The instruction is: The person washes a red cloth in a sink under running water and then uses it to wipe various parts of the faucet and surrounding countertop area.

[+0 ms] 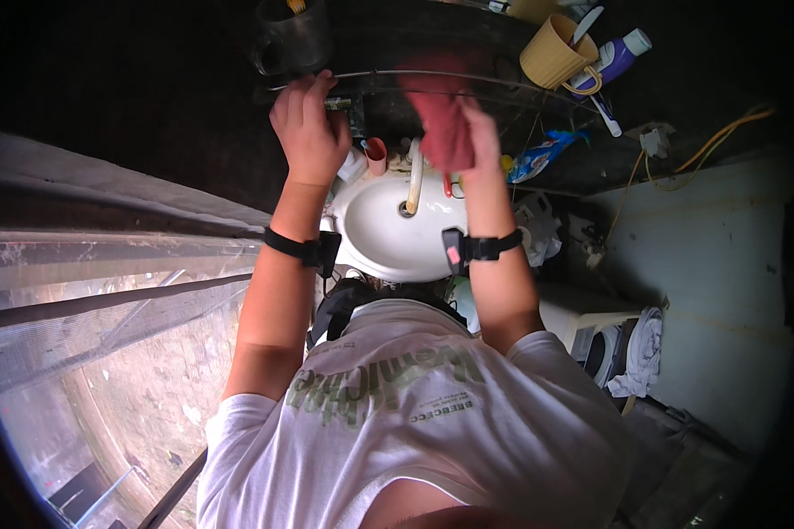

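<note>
My right hand (483,135) holds a red cloth (444,125), which is blurred and reaches up over the front of a glass shelf with a thin metal rail (397,72). At the left end of that shelf, my left hand (309,129) curls its fingers over the rail, thumb lower down. Below both hands sits a white oval washbasin (377,241). Its pale tap (415,178) stands at the back, the spout over the drain.
A yellow mug (556,53) and a purple bottle (612,63) stand on the shelf's right, a dark mug (291,40) on its left. A toothbrush (605,114) sticks out over the edge. Behind the basin are a red cup (376,156) and a blue packet (546,155).
</note>
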`<control>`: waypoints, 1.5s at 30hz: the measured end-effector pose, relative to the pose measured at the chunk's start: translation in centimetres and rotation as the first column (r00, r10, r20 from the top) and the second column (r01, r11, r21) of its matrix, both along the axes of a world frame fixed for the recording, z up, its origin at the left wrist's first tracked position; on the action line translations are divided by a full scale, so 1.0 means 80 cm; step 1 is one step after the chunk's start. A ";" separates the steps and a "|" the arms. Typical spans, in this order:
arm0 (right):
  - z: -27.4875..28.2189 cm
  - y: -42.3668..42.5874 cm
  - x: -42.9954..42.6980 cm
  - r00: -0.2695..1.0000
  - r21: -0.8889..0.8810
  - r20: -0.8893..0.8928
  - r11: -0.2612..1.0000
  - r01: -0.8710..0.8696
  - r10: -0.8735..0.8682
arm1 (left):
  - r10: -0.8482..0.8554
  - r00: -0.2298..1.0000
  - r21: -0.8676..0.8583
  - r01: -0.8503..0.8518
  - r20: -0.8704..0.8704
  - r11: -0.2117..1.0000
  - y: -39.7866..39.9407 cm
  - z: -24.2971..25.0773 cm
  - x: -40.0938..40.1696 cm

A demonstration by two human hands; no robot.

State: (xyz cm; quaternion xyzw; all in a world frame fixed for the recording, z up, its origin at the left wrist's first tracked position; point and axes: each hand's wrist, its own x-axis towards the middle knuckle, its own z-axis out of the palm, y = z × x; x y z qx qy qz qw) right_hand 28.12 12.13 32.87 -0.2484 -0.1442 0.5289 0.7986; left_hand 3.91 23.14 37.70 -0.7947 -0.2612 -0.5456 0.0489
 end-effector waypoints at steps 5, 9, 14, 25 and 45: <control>0.019 0.037 -0.060 0.996 -0.024 0.044 0.996 -0.083 0.084 | 0.021 1.000 0.030 -0.021 0.015 0.999 0.004 -0.005 0.008; 0.036 0.009 -0.055 0.972 -0.126 0.080 0.970 -0.210 0.221 | 0.025 1.000 0.023 -0.026 0.018 0.999 0.005 -0.005 0.002; 0.013 0.019 -0.042 0.969 -0.012 0.103 0.974 -0.225 0.225 | 0.011 1.000 0.016 -0.012 0.027 1.000 -0.002 -0.005 0.008; 0.033 0.017 -0.057 0.979 -0.134 0.132 0.981 -0.138 0.155 | 0.009 1.000 0.003 -0.009 0.019 1.000 0.001 -0.004 0.000; 0.139 -0.109 -0.092 0.592 -0.191 0.806 0.955 0.229 0.019 | -0.100 0.994 -0.032 0.101 0.045 0.994 0.004 0.002 -0.003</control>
